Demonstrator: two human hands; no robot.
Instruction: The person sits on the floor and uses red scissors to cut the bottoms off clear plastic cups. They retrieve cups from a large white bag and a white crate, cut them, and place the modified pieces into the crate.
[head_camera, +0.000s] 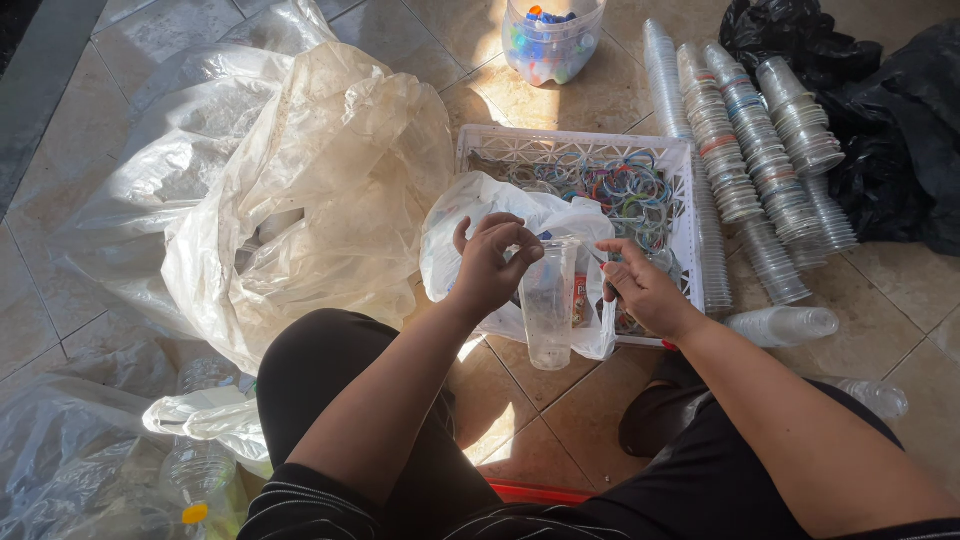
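Observation:
My left hand (492, 263) grips the rim of a clear plastic cup (548, 310), held upright above the tiled floor. My right hand (640, 290) is at the cup's right rim, pinching something small and thin that I cannot make out. Just behind both hands lies a white plastic bag (470, 210), resting partly in a white lattice crate (680, 160) that holds several coloured rubber bands (620, 190).
Long stacks of clear cups (750, 150) lie right of the crate, with black bags (890, 110) beyond. A clear tub of coloured bottle caps (550, 40) stands at the top. A big dirty translucent sack (310, 190) fills the left. Bottles (200, 470) lie at lower left.

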